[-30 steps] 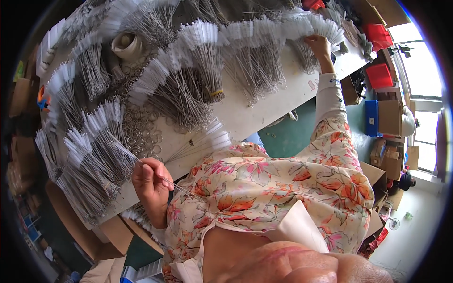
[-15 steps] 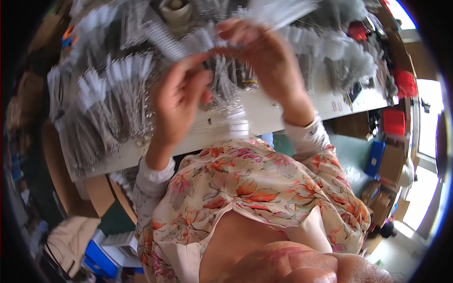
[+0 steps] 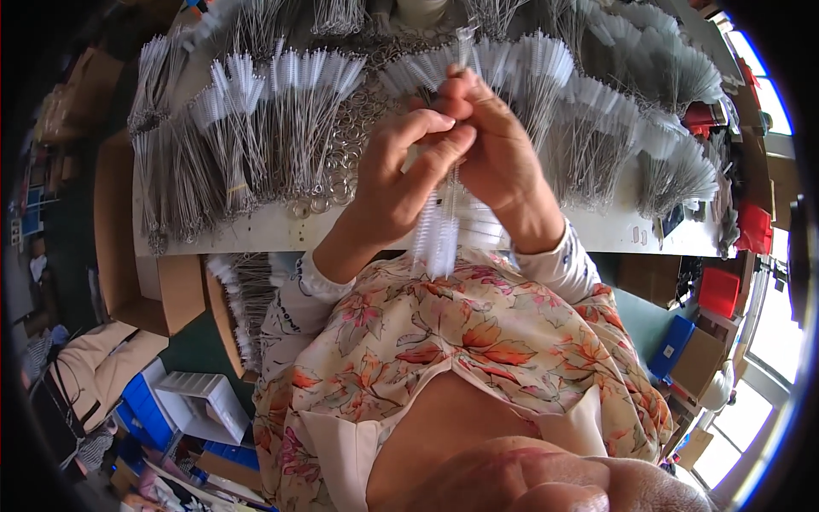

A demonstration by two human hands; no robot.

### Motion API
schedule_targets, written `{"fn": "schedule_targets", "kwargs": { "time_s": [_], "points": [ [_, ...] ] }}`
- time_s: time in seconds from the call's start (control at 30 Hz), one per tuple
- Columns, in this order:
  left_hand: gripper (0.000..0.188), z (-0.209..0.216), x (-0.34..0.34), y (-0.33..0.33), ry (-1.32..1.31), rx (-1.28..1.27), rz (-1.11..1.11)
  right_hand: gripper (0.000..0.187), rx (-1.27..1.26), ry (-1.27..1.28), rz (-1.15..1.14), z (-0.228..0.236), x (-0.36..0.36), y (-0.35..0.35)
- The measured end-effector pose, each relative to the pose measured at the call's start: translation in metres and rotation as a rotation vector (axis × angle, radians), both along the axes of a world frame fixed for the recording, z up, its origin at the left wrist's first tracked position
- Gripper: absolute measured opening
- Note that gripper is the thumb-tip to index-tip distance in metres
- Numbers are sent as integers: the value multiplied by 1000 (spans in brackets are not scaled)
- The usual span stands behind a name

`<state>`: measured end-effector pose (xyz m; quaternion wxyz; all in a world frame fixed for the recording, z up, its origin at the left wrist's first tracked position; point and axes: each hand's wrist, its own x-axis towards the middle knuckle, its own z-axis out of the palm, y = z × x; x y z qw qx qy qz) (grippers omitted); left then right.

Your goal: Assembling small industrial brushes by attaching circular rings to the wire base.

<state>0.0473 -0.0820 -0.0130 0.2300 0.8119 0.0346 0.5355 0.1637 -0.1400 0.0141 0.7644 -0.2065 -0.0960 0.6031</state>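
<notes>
White-bristled wire brushes were pinched in the fingertips of the right hand and, nearer the bristles, the left hand, heads pointed toward the floral blouse.

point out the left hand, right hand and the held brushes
left hand [image 3: 395, 173]: head view, middle of the hand
right hand [image 3: 505, 158]: head view, middle of the hand
held brushes [image 3: 436, 241]: head view, white bristles

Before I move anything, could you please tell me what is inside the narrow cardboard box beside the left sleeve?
White-bristled wire brushes lie in the narrow cardboard box. They cover its bottom, and the white table and left sleeve may hide more.
</notes>
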Motion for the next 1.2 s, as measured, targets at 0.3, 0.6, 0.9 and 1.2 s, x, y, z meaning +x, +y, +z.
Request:
{"fn": "schedule_targets", "kwargs": {
  "time_s": [0.3, 0.6, 0.9, 1.2],
  "points": [
    [112, 44, -23, 23, 221, -285, -471, 12, -87, -1440, 355, 44, -10, -16],
    [21, 37, -50, 20, 168, -333, -361, 16, -151, -1175, 526, 47, -2, -31],
    [17, -31, -83, 7, 666, -624, 177, 7, -722, -2304, 431, -27, 58, -134],
    [15, -71, -92, -14, 681, -637, 170, 8, -204, -1710, 65, -39, -5, -90]
  ]
}}
